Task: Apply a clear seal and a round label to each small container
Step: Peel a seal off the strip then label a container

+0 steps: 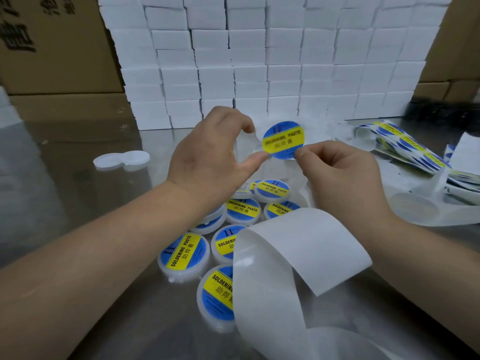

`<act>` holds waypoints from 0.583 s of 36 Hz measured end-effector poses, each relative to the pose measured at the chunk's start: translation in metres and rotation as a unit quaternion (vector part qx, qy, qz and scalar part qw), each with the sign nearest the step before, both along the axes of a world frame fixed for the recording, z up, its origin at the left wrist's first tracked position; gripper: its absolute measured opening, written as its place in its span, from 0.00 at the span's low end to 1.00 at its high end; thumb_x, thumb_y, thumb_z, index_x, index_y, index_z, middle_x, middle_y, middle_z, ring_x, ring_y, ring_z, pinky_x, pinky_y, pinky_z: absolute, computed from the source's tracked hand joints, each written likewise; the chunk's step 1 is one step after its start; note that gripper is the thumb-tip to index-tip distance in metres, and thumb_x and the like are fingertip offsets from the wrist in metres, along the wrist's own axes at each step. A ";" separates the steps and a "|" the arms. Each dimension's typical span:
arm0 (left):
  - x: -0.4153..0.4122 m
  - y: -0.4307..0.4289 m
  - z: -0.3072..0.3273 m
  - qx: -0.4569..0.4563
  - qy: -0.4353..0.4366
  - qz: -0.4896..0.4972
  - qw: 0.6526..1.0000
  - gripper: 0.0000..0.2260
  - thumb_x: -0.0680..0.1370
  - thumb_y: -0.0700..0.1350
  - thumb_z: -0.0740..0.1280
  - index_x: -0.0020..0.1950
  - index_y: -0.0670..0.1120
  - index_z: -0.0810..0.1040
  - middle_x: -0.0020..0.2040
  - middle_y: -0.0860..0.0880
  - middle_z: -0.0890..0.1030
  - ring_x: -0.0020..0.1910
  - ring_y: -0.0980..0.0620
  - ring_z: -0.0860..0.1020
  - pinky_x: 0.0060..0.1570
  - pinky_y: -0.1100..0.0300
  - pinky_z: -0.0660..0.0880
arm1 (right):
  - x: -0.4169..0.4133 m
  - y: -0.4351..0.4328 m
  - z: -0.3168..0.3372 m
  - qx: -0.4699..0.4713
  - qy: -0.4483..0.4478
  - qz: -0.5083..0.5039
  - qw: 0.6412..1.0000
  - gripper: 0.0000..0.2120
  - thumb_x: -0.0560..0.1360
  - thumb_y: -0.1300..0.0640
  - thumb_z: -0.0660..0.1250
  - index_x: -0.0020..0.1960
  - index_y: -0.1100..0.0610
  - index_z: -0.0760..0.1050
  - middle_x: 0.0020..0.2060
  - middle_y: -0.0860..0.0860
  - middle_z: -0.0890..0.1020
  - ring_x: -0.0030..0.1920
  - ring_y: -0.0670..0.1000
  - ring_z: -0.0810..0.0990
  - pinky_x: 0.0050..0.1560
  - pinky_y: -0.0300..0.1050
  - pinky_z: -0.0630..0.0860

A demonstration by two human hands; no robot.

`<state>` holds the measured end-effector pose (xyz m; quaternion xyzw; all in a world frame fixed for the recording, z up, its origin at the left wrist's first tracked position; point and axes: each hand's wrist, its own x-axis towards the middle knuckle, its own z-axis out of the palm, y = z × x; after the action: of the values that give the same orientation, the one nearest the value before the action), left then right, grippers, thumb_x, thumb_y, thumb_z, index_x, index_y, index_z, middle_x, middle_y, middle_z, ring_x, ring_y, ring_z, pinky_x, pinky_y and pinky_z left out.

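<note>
Both hands hold one round blue-and-yellow label (283,140) up above the table. My left hand (210,157) pinches its left edge between thumb and fingers; whether a small container sits behind the label I cannot tell. My right hand (340,172) pinches the label's lower right edge. Below the hands lie several small white containers (183,255) bearing the same "Soldering Paste" label. A curled strip of white backing paper (298,255) covers some of them at the front.
A wall of stacked white boxes (259,61) stands at the back, with brown cartons (52,53) on both sides. A strip of unused labels (405,146) lies at the right. Two plain white lids (122,159) rest on the steel table (104,198) at the left.
</note>
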<state>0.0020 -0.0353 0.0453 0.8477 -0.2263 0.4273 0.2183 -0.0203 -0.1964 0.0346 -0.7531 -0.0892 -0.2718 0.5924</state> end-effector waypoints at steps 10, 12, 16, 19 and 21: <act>0.011 -0.009 0.011 -0.522 0.360 -0.225 0.740 0.13 0.78 0.35 0.52 0.49 0.48 0.73 0.42 0.50 0.80 0.40 0.50 0.79 0.35 0.58 0.78 | 0.007 -0.001 -0.003 0.018 0.019 0.045 0.999 0.17 0.73 0.60 0.66 0.26 0.49 0.75 0.20 0.41 0.73 0.24 0.38 0.69 0.27 0.26 0.64; 0.009 -0.011 0.009 -0.540 0.401 -0.276 0.687 0.12 0.80 0.36 0.52 0.52 0.48 0.72 0.44 0.47 0.81 0.43 0.47 0.81 0.36 0.52 0.79 | 0.006 0.000 -0.004 0.016 0.025 0.081 0.996 0.17 0.73 0.61 0.66 0.27 0.49 0.75 0.20 0.41 0.73 0.23 0.38 0.69 0.27 0.26 0.64; 0.007 -0.014 0.005 -0.497 0.444 -0.332 0.667 0.11 0.81 0.39 0.52 0.54 0.50 0.72 0.48 0.49 0.81 0.37 0.49 0.83 0.35 0.52 0.80 | 0.006 0.002 -0.004 0.005 0.028 0.120 0.992 0.18 0.73 0.60 0.65 0.27 0.45 0.78 0.21 0.42 0.73 0.24 0.38 0.69 0.28 0.27 0.65; 0.006 -0.014 0.004 -0.488 0.459 -0.347 0.656 0.10 0.81 0.41 0.53 0.52 0.50 0.74 0.43 0.48 0.82 0.36 0.49 0.82 0.32 0.55 0.79 | 0.005 0.002 -0.004 0.006 0.031 0.129 0.991 0.19 0.73 0.60 0.65 0.27 0.43 0.78 0.20 0.42 0.73 0.24 0.38 0.70 0.28 0.26 0.65; 0.005 -0.013 0.004 -0.492 0.467 -0.356 0.643 0.10 0.81 0.42 0.54 0.51 0.49 0.75 0.40 0.47 0.82 0.37 0.47 0.82 0.33 0.55 0.79 | 0.005 0.002 -0.003 0.013 0.043 0.134 0.990 0.19 0.73 0.60 0.65 0.27 0.44 0.78 0.20 0.42 0.73 0.24 0.38 0.69 0.27 0.26 0.65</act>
<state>0.0073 -0.0487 0.0494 0.5565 -0.1350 -0.0880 0.8151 -0.0157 -0.1946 0.0317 -0.7378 -0.1602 -0.1590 0.6361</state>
